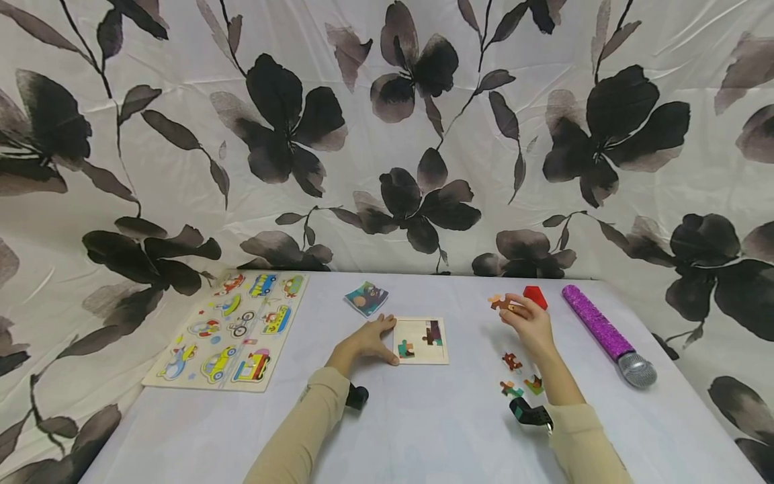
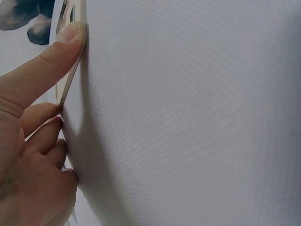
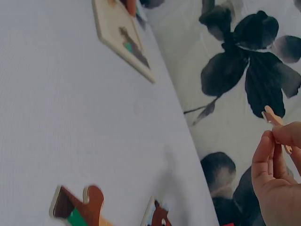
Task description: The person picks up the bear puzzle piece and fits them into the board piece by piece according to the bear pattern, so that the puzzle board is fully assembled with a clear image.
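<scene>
A small square wooden puzzle tray lies mid-table, with jigsaw pieces fitted at its lower left and upper right. My left hand grips the tray's left side, thumb at the near edge and fingers at the left edge. In the left wrist view the thumb presses on the rim. To the right, my right hand pinches a brown and orange puzzle piece above the table. The right wrist view shows this piece between thumb and fingertips. Below that hand lie several loose pieces, among them a brown one.
A pegged vehicle puzzle board lies at the left. Behind the tray is a picture card. A red block and a purple glitter microphone lie on the right. A floral cloth hangs behind the table.
</scene>
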A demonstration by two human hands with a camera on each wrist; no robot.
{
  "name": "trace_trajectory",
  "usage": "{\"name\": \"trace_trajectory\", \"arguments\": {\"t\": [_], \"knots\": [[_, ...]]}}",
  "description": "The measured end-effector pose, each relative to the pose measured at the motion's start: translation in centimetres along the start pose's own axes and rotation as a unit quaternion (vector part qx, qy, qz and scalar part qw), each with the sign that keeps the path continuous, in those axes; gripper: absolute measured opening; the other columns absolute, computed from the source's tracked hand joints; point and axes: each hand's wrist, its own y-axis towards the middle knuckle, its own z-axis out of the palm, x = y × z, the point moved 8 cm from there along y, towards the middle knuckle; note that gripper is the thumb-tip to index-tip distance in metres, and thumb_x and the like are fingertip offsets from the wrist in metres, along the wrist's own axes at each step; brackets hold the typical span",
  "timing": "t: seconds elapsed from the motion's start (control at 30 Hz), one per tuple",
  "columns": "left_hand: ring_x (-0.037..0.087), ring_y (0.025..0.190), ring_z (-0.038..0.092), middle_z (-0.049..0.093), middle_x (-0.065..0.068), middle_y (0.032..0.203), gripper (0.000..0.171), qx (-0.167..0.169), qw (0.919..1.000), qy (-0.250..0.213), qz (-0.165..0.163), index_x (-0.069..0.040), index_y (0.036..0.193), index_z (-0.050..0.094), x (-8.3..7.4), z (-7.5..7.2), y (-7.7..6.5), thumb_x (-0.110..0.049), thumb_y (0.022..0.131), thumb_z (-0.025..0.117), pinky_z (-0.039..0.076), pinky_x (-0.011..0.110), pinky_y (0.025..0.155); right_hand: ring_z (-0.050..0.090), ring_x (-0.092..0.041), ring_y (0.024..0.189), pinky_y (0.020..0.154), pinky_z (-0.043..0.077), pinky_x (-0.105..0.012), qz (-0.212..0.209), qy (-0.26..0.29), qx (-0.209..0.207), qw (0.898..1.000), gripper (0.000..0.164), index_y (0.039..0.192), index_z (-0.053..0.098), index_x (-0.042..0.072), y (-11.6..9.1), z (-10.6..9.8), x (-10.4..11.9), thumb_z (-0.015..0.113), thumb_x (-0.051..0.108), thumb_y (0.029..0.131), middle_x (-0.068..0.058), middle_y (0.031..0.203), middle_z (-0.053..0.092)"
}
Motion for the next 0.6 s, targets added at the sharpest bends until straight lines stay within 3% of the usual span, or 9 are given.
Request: {"name": "trace_trajectory", "arguments": {"t": [0.13, 0.37, 0.43, 0.6], "knots": [[0.035, 0.143, 0.011, 0.022, 0.011, 0.155, 0.095, -0.001, 1.0, -0.001, -0.002, -0.004, 0.145, 0.034, 0.1, 0.0, 0.0, -0.024, 0.067, 0.086, 0.012, 0.052, 0.114, 0.063, -0.001, 0.078, 0.073, 0.054, -0.017, -0.003, 0.033, 0.001, 0.999, 0.05, 0.131, 0.043, -0.014, 0.0, 0.9, 0.5, 0.062, -0.006, 0.086, 0.012, 0.09, 0.064], [0.035, 0.142, 0.013, 0.024, 0.011, 0.154, 0.095, -0.002, 0.9999, 0.01, 0.007, -0.003, 0.144, 0.035, 0.1, 0.0, 0.1, -0.024, 0.067, 0.086, 0.013, 0.053, 0.114, 0.061, 0.001, 0.075, 0.072, 0.053, -0.015, -0.015, -0.023, -0.017, 0.999, 0.046, 0.131, 0.05, -0.007, 0.1, 1.9, 1.3, 0.061, -0.002, 0.087, -0.002, 0.107, 0.052], [0.035, 0.142, 0.013, 0.024, 0.011, 0.154, 0.095, -0.003, 0.9999, 0.011, 0.007, -0.004, 0.144, 0.035, 0.1, 0.0, 0.1, -0.025, 0.067, 0.086, 0.013, 0.053, 0.114, 0.061, 0.0, 0.074, 0.071, 0.054, -0.015, -0.015, -0.016, -0.016, 1.0, 0.045, 0.132, 0.049, -0.006, 0.2, 2.2, 1.3, 0.059, -0.004, 0.088, -0.005, 0.11, 0.05], [0.034, 0.143, 0.012, 0.024, 0.01, 0.154, 0.095, -0.004, 0.9999, 0.009, 0.005, -0.004, 0.145, 0.035, 0.2, 0.0, 0.1, -0.026, 0.067, 0.085, 0.013, 0.052, 0.114, 0.063, -0.004, 0.07, 0.069, 0.055, -0.018, -0.011, 0.023, -0.013, 1.0, 0.045, 0.132, 0.048, -0.008, 0.4, 2.9, 1.2, 0.056, -0.007, 0.088, -0.002, 0.101, 0.057]]}}
